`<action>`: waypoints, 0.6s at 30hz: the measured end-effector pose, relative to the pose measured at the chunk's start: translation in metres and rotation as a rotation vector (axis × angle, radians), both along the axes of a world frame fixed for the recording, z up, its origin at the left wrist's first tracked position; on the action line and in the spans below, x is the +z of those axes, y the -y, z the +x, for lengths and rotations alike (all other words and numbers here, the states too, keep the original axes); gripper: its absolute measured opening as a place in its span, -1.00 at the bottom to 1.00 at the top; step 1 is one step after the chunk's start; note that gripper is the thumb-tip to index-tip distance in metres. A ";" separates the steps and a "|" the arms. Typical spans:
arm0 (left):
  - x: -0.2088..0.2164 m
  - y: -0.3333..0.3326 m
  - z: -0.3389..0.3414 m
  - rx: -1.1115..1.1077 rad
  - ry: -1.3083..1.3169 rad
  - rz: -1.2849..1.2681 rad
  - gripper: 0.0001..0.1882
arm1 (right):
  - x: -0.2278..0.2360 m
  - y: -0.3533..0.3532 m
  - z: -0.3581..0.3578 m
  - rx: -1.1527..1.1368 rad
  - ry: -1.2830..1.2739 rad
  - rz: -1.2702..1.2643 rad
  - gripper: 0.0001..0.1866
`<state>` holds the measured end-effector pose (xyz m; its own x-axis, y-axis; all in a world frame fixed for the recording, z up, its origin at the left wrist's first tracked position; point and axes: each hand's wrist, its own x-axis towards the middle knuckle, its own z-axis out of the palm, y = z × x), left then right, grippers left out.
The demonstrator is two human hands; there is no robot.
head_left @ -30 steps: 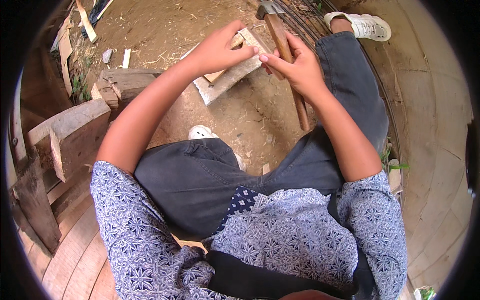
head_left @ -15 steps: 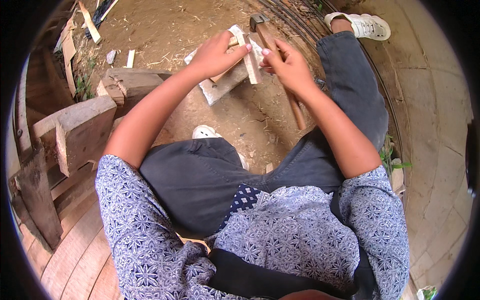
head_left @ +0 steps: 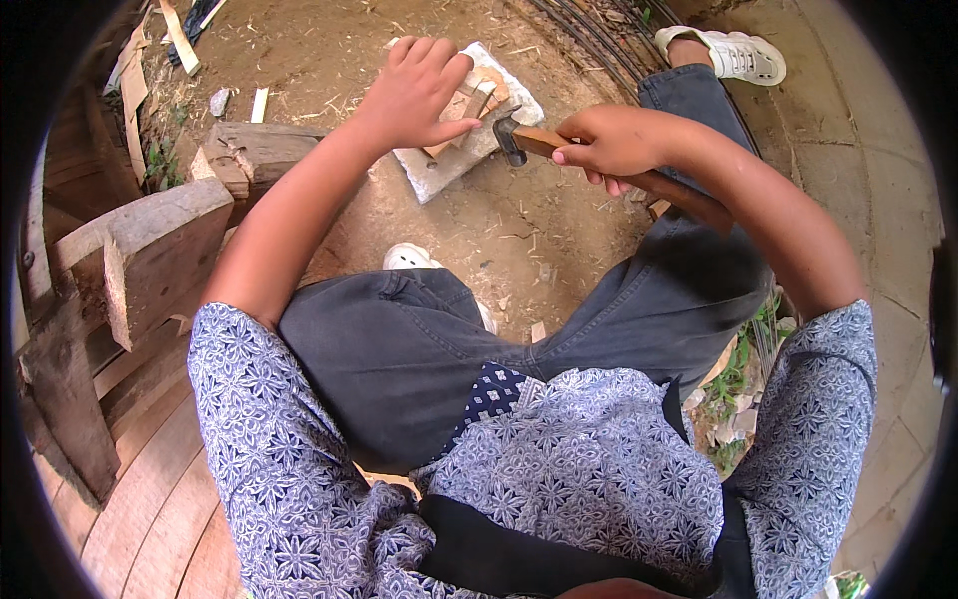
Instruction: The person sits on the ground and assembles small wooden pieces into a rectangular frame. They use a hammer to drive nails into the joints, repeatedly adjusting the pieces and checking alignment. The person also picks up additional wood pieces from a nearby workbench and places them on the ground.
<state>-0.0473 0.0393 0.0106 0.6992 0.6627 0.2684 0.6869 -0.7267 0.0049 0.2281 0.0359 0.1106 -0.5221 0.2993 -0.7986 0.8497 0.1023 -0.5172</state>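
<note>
A claw hammer [head_left: 536, 141] with a wooden handle is gripped in my right hand [head_left: 621, 140], fingers wrapped round the handle. Its metal head points left, just beside a pale slab [head_left: 424, 178] on the ground. Small pieces of wood [head_left: 486, 92] lie on that slab. Over its left part is my left hand [head_left: 414, 95], back upward, fingers apart and thumb stretched toward the wood pieces. What lies under the palm is hidden, and I cannot tell whether the thumb touches the wood.
Thick timber blocks [head_left: 160, 230] stand at the left, above wooden boards [head_left: 160, 499]. Thin dark rods [head_left: 589, 45] run along the ground at the far right, near my white shoe [head_left: 743, 57]. Wood scraps [head_left: 180, 38] and shavings litter the dirt.
My left hand has let go of the pale wood strip and moved slightly left. My right hand has moved right, and the hammer has swung from steep to nearly level, its head lower.
</note>
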 end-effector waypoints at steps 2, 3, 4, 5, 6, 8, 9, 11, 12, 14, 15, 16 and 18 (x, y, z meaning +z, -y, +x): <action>0.004 0.000 0.002 -0.031 0.010 0.031 -0.30 | -0.001 -0.003 -0.005 0.037 0.033 -0.009 -0.63; 0.006 -0.001 0.004 -0.051 -0.014 0.042 -0.30 | -0.002 -0.004 -0.007 0.044 0.047 -0.020 -0.63; 0.007 0.000 0.007 -0.071 -0.038 0.053 -0.31 | -0.003 -0.005 -0.008 0.052 0.062 -0.031 -0.63; 0.008 0.000 0.008 -0.092 -0.062 0.064 -0.31 | -0.003 -0.006 -0.008 0.056 0.071 -0.036 -0.63; 0.010 -0.001 0.009 -0.100 -0.071 0.084 -0.32 | -0.003 -0.007 -0.008 0.061 0.081 -0.041 -0.62; 0.012 -0.002 0.009 -0.112 -0.089 0.125 -0.33 | -0.003 -0.008 -0.009 0.079 0.092 -0.048 -0.62; 0.011 -0.001 0.010 -0.114 -0.099 0.131 -0.33 | -0.003 -0.009 -0.009 0.090 0.094 -0.050 -0.61; 0.011 0.001 0.011 -0.118 -0.120 0.146 -0.33 | -0.003 -0.010 -0.009 0.106 0.094 -0.053 -0.61; 0.011 0.002 0.011 -0.115 -0.125 0.144 -0.33 | -0.004 -0.010 -0.009 0.109 0.093 -0.056 -0.61; 0.011 0.002 0.011 -0.108 -0.135 0.142 -0.33 | -0.004 -0.009 -0.010 0.106 0.095 -0.062 -0.61; 0.012 0.003 0.011 -0.106 -0.148 0.131 -0.33 | -0.004 -0.008 -0.012 0.099 0.100 -0.067 -0.61; 0.012 0.003 0.011 -0.105 -0.161 0.120 -0.33 | -0.005 -0.007 -0.013 0.093 0.104 -0.072 -0.61; 0.013 0.004 0.013 -0.109 -0.173 0.113 -0.33 | -0.005 -0.005 -0.013 0.070 0.102 -0.070 -0.61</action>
